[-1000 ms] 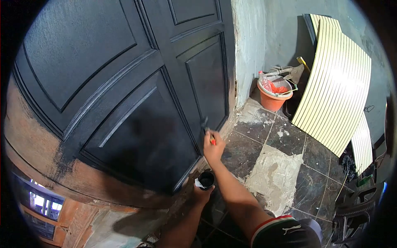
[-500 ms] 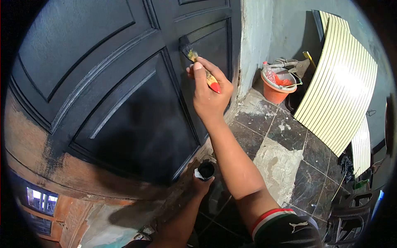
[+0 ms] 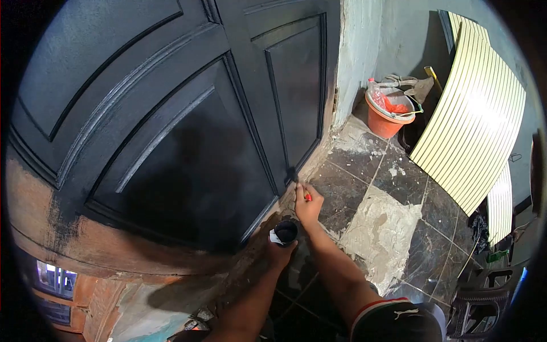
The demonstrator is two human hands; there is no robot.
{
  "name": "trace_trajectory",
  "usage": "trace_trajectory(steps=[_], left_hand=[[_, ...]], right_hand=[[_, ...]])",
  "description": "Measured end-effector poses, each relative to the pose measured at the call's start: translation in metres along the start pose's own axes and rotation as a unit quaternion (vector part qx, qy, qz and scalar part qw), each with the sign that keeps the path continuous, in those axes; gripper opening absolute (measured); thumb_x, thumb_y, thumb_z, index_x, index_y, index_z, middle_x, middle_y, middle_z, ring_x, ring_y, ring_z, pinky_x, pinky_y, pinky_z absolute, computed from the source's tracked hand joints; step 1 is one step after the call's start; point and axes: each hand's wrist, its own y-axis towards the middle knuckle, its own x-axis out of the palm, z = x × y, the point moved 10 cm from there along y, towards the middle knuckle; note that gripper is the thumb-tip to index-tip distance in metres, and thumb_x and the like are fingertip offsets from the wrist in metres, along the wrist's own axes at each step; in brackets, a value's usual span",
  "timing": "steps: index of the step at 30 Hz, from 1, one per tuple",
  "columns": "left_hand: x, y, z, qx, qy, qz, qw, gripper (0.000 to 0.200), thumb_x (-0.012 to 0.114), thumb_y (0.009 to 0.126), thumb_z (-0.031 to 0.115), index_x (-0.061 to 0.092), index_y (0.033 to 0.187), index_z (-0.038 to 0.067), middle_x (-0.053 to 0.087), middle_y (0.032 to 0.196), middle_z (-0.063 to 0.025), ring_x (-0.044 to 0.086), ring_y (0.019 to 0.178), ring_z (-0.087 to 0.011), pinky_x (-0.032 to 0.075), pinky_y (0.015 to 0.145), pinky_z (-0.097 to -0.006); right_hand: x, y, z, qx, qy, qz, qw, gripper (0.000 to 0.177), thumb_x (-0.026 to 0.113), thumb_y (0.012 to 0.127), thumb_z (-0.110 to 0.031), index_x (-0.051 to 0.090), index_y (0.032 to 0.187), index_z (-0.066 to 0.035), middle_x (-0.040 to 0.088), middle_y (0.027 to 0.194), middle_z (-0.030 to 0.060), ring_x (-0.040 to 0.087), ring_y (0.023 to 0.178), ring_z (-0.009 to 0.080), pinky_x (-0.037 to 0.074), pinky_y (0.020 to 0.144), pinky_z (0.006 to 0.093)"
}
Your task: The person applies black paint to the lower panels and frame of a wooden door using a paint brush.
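Observation:
My right hand [image 3: 308,203] is closed around a paintbrush [image 3: 292,174], whose red handle tip shows between the fingers. The dark bristles touch the lower edge of the black panelled door [image 3: 239,142], close to the bottom of its narrow right panel. Just below and to the left, my left hand [image 3: 281,252] grips a small cup of black paint [image 3: 285,232] with a white patch on its side. Black covers the panels, while the door's curved lower left part is bare brown wood.
An orange bucket [image 3: 383,119] holding a plastic bottle and red material stands by the grey wall. Ribbed cream sheets [image 3: 470,114] lean at the right. Rough cement [image 3: 383,231] patches the dark tile floor. A black plastic chair [image 3: 481,302] is at lower right.
My right hand has moved the paintbrush down from the upper part of the narrow panel to the door's bottom edge. The left hand still holds the cup in about the same place.

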Motion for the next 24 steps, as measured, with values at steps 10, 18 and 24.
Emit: trace_trajectory(steps=[10, 18, 24], left_hand=[[0.010, 0.005, -0.005, -0.039, -0.066, -0.020, 0.997, 0.073, 0.097, 0.069, 0.024, 0.059, 0.128, 0.004, 0.071, 0.120, -0.0139, 0.070, 0.110, -0.0322, 0.055, 0.095, -0.0444], [0.013, 0.012, 0.010, 0.021, -0.059, 0.013, 0.998, 0.066, 0.094, 0.074, 0.015, 0.058, 0.129, 0.007, 0.068, 0.119, -0.0062, 0.066, 0.110, -0.0240, 0.053, 0.099, -0.0411], [0.030, 0.013, 0.050, 0.018, 0.002, -0.008, 1.000, 0.065, 0.095, 0.074, 0.027, 0.064, 0.127, 0.007, 0.070, 0.123, -0.0106, 0.068, 0.115, -0.0289, 0.053, 0.099, -0.0435]], right_hand=[[0.014, -0.002, -0.005, -0.030, -0.094, -0.044, 0.994, 0.018, 0.071, 0.097, -0.012, 0.077, 0.104, 0.003, 0.074, 0.086, 0.0252, 0.075, 0.079, 0.0379, 0.057, 0.073, 0.0411], [-0.031, 0.086, -0.169, -0.105, 0.132, 0.067, 0.983, 0.015, 0.079, 0.095, -0.013, 0.077, 0.095, 0.002, 0.073, 0.076, 0.0049, 0.068, 0.068, 0.0088, 0.052, 0.062, 0.0275], [-0.025, 0.168, -0.342, -0.137, 0.307, -0.054, 0.940, 0.022, 0.077, 0.097, -0.016, 0.073, 0.092, 0.005, 0.073, 0.075, 0.0068, 0.068, 0.065, 0.0112, 0.053, 0.061, 0.0270]])
